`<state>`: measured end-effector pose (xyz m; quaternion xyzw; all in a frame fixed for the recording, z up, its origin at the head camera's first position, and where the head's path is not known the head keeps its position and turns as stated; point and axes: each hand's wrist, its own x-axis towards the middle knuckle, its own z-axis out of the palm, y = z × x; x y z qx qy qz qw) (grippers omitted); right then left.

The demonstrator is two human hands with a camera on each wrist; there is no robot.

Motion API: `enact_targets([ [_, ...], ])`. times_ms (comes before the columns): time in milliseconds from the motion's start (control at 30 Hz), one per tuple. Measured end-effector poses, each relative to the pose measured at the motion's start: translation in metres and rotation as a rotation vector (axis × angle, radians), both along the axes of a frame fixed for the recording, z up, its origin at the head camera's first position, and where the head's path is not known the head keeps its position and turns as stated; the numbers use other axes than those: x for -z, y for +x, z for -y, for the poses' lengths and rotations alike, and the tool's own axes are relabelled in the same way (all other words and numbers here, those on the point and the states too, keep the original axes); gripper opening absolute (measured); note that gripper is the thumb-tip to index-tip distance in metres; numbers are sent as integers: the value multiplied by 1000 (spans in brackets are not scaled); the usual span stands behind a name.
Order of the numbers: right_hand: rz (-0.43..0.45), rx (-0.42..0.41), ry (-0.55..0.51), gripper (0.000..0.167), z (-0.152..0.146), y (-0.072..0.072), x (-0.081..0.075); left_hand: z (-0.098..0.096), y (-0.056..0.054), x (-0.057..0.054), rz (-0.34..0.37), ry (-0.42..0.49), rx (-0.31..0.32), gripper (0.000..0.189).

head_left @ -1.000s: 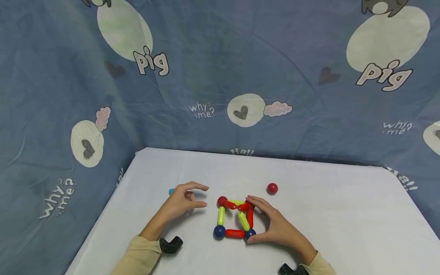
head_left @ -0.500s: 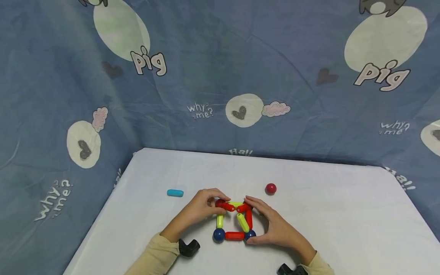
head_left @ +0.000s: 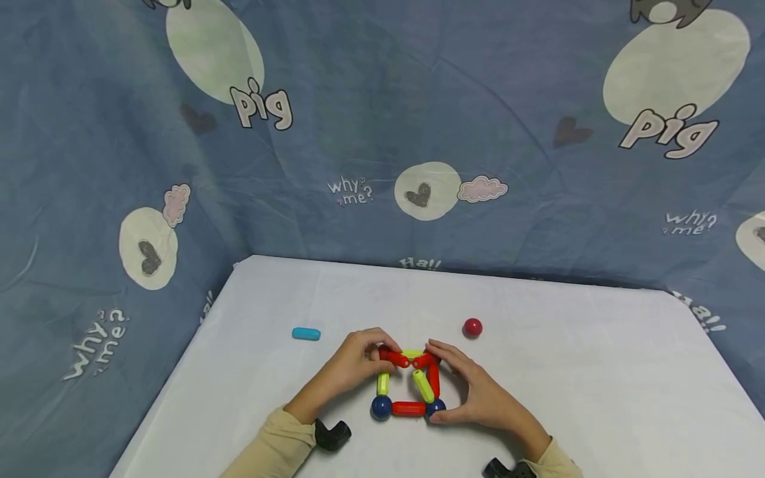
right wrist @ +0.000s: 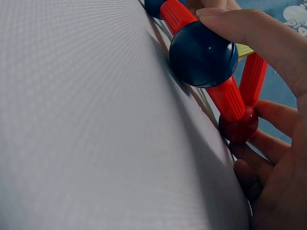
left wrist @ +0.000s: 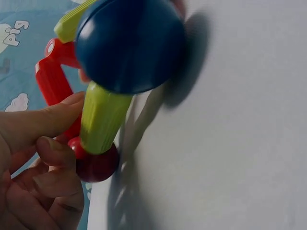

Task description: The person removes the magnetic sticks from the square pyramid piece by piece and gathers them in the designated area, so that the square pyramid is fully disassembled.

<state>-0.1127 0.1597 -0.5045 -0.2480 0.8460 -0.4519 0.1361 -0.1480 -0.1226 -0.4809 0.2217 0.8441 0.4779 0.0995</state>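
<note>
Between the hands lies a square frame of magnetic rods and balls, with a red rod (head_left: 409,409) along its near side. Blue balls (head_left: 381,407) form the near corners, red balls (right wrist: 240,125) the far ones. Two red rods slant up from the far corners and their ends nearly meet; a yellow-green rod (head_left: 423,386) slants from the near right ball. My left hand (head_left: 357,358) grips the far left corner, around the red ball (left wrist: 97,165) and its slanted rod. My right hand (head_left: 478,388) spans the right side, thumb on the near blue ball (right wrist: 203,54), fingers at the far red ball.
A loose light-blue rod (head_left: 306,334) lies at the left on the white tabletop (head_left: 574,358). One loose red ball (head_left: 473,327) sits beyond my right hand. A blue printed cloth (head_left: 335,133) hangs behind the table.
My left hand has moved right, from beside the light-blue rod to the frame's far left corner, and now grips it. My right hand has stayed on the right side.
</note>
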Motion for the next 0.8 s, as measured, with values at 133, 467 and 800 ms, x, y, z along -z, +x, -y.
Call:
enact_targets([
  [133, -10, 1, 2, 100, 0, 0, -1, -2, 2, 1, 9, 3, -19, 20],
  [467, -2, 10, 16, 101, 1, 0, 0, -6, 5, 3, -7, -42, -58, 18],
  [800, -24, 1, 15, 99, 0, -1, 3, -7, 9, -1, -23, -72, -86, 20],
])
